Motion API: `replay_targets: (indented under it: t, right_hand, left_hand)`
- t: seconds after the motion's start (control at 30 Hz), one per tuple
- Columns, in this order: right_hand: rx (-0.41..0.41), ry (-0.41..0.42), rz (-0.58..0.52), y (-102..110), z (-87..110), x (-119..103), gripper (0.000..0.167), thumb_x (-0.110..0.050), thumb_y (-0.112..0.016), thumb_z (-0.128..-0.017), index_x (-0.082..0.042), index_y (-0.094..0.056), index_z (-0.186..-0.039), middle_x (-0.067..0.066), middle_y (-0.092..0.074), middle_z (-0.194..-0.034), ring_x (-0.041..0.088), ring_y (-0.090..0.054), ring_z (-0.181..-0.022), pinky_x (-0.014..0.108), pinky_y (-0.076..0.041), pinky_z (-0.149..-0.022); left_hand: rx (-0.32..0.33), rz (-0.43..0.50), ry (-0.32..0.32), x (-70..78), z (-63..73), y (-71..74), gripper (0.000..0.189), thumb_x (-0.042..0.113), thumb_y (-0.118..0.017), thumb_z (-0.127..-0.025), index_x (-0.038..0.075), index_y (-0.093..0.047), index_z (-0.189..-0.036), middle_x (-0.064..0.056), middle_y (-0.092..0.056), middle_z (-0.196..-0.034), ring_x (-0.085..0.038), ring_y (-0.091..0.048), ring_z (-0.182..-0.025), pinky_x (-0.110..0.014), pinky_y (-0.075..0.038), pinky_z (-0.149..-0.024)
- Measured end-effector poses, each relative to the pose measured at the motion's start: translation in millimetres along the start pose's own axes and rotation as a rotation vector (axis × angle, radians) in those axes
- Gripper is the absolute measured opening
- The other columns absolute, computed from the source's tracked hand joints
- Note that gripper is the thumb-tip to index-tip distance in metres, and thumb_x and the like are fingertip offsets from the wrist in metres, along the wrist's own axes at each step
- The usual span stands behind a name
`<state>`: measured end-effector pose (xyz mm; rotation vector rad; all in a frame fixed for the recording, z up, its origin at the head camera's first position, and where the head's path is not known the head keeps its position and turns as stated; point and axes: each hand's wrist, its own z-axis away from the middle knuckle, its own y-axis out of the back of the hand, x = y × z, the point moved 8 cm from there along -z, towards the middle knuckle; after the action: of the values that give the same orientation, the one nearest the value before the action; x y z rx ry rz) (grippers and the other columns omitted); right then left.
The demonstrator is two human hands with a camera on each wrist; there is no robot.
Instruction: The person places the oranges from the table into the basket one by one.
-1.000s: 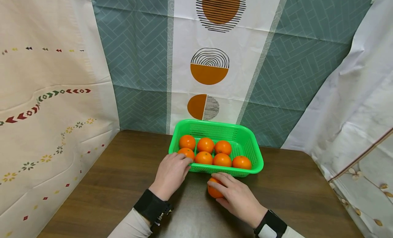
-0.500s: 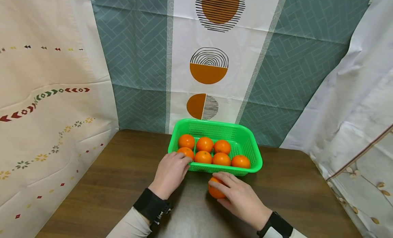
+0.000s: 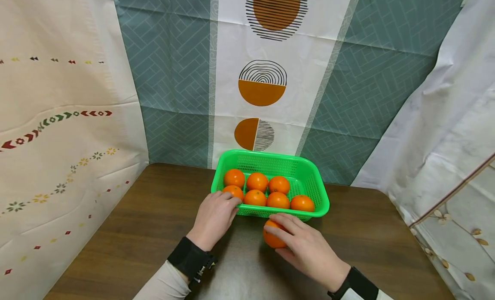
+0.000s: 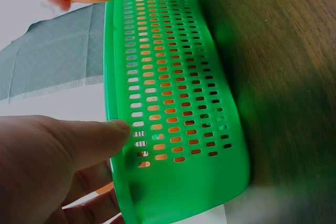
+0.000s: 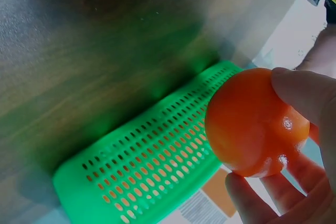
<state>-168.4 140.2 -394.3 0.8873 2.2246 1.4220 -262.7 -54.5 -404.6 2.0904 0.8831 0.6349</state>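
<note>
A green plastic basket [image 3: 270, 155] stands near the back of the table, with several oranges [image 3: 257, 182] in two rows inside. My left hand [image 3: 216, 216] grips its front left rim; in the left wrist view the thumb [image 4: 105, 136] lies on the outer wall and the other fingers go over the rim. Just in front of the basket, my right hand [image 3: 305, 248] holds one orange [image 3: 273, 236] between thumb and fingers. The right wrist view shows this orange [image 5: 252, 124] up close, with the basket wall [image 5: 157, 156] behind it.
The brown wooden table [image 3: 154, 231] spreads around the basket. A patterned cloth [image 3: 178, 76] hangs behind its back edge. Cream cloth [image 3: 69, 162] hangs on the left and white cloth [image 3: 437, 162] on the right.
The right hand has shifted slightly to the right and a little up with its orange. The left hand keeps its place on the basket rim.
</note>
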Motion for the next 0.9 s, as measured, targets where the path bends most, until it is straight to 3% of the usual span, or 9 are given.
replay_targets:
  t: [0.37,0.63,0.9]
  right_hand:
    - [0.01,-0.011,0.002,16,-5.1,7,0.077,-0.017,-0.105,-0.076,-0.023,-0.07,-0.145,0.004,-0.062,-0.151,0.027,-0.062,-0.137,0.046,-0.064,-0.095]
    - [0.064,0.034,0.023,31,-10.0,10,0.082,-0.016,-0.105,-0.074,-0.021,-0.069,-0.147,0.006,-0.062,-0.151,0.027,-0.064,-0.134,0.048,-0.064,-0.094]
    - [0.098,-0.004,0.044,48,-19.5,31,0.078,-0.015,-0.104,-0.076,-0.019,-0.069,-0.147,0.008,-0.062,-0.151,0.03,-0.062,-0.135,0.047,-0.065,-0.092]
  left_hand:
    - [-0.001,-0.001,0.003,0.3,0.0,-0.2,0.016,0.015,-0.093,-0.092,0.015,-0.082,-0.104,-0.001,-0.073,-0.096,-0.028,-0.066,-0.092,-0.042,-0.057,-0.082]
    - [-0.003,0.003,0.003,-0.6,0.1,-0.7,0.017,0.015,-0.093,-0.092,0.014,-0.082,-0.104,-0.001,-0.074,-0.098,-0.028,-0.067,-0.093,-0.043,-0.057,-0.083]
    - [-0.007,0.018,0.002,-0.7,0.0,-1.3,0.017,0.014,-0.093,-0.092,0.014,-0.082,-0.105,-0.002,-0.075,-0.1,-0.028,-0.067,-0.092,-0.044,-0.058,-0.085]
